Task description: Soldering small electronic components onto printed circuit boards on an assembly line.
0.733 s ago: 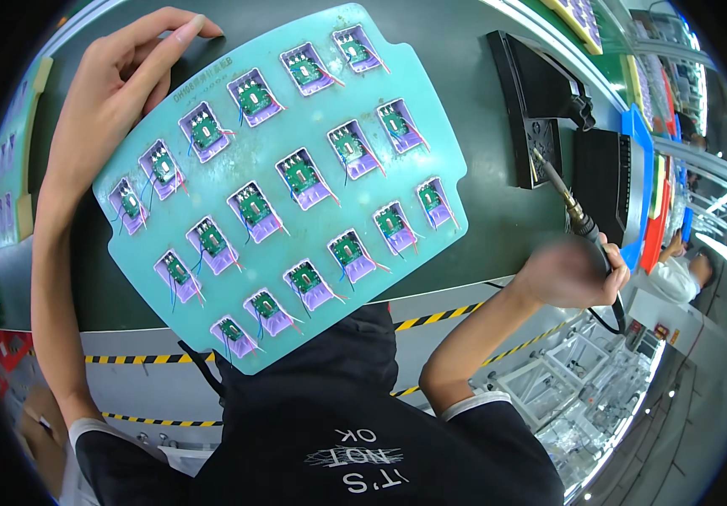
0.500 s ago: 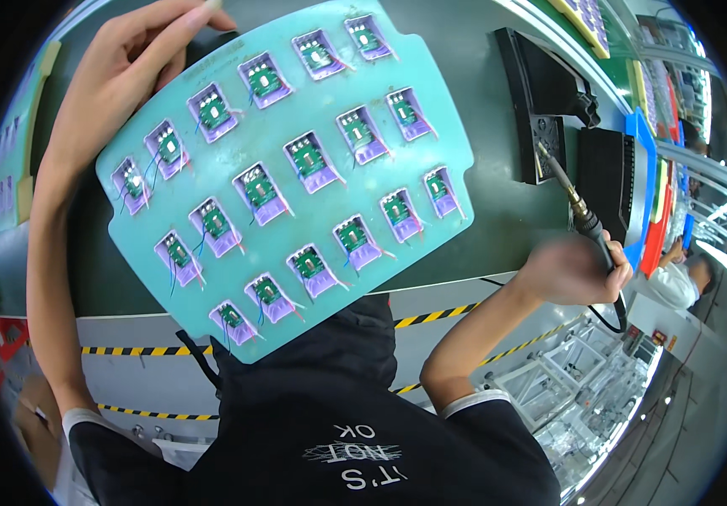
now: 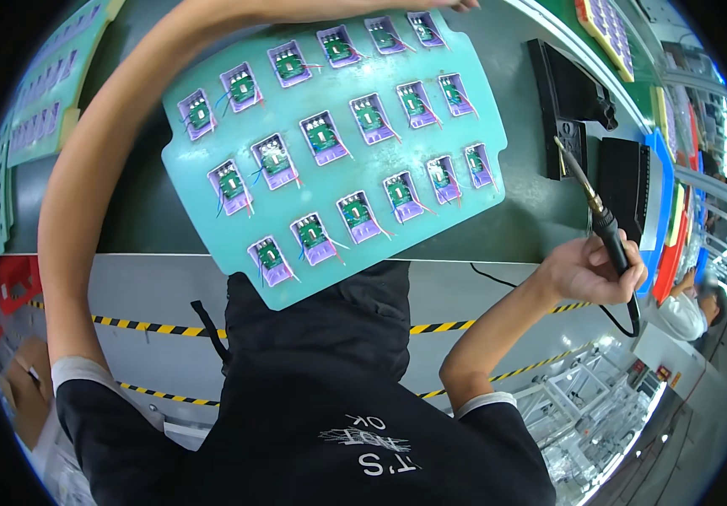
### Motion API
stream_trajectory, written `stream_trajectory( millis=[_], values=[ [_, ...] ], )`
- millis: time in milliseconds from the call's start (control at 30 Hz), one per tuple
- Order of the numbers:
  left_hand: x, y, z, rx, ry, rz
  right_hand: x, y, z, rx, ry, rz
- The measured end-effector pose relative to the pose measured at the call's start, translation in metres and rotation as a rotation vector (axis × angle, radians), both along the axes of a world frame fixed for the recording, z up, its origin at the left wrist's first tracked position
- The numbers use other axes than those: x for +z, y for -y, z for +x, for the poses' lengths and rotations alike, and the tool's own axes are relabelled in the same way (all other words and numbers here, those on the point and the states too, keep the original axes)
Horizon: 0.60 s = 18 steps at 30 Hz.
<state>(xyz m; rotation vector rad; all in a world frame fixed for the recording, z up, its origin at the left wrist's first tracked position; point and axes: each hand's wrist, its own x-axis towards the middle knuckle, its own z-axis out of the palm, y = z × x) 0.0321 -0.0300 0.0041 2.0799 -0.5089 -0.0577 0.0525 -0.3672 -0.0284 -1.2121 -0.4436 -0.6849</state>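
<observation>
My right hand (image 3: 597, 271) is wrapped round the black handle of a soldering iron (image 3: 604, 221), its metal tip pointing up and away near a small dark stand. A teal tray (image 3: 342, 190) lies tilted on the bench, its near corner jutting past the edge. Its pockets hold several purple housings (image 3: 325, 150), each with a small green circuit board (image 3: 322, 136) and thin red and blue wires. My left arm bends across the tray's far side. Only some fingers of my left hand (image 3: 462, 5) show, beyond the tray's far right corner at the picture's upper edge; what they touch is hidden.
A black soldering iron stand (image 3: 568, 143) and a dark box (image 3: 621, 181) stand at the right, beside a blue bin (image 3: 657, 190). More trays (image 3: 58, 84) with purple parts lie at the left. Another person (image 3: 682, 312) is far off at right. A cable hangs below the bench edge.
My left hand has swept right along the tray's far side to the upper edge of the picture. The tray sits farther up and right in view. The soldering iron stays in my right hand.
</observation>
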Motion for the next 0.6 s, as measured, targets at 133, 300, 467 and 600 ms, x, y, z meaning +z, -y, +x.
stream_trajectory(
  millis=[133, 300, 467, 600],
  values=[
    [-0.02, 0.006, 0.034, -0.172, -0.119, -0.094, 0.004, -0.004, -0.002, 0.035, 0.003, 0.02],
    [-0.011, 0.008, 0.039, -0.121, -0.085, -0.071, 0.004, -0.01, -0.003, 0.086, -0.035, 0.024],
    [-0.008, -0.023, 0.018, 0.004, -0.161, -0.14, 0.013, -0.031, -0.009, 0.127, -0.024, 0.077],
    [-0.025, -0.033, 0.009, 0.006, -0.002, -0.19, 0.017, -0.039, -0.01, 0.207, 0.05, 0.024]
  ],
)
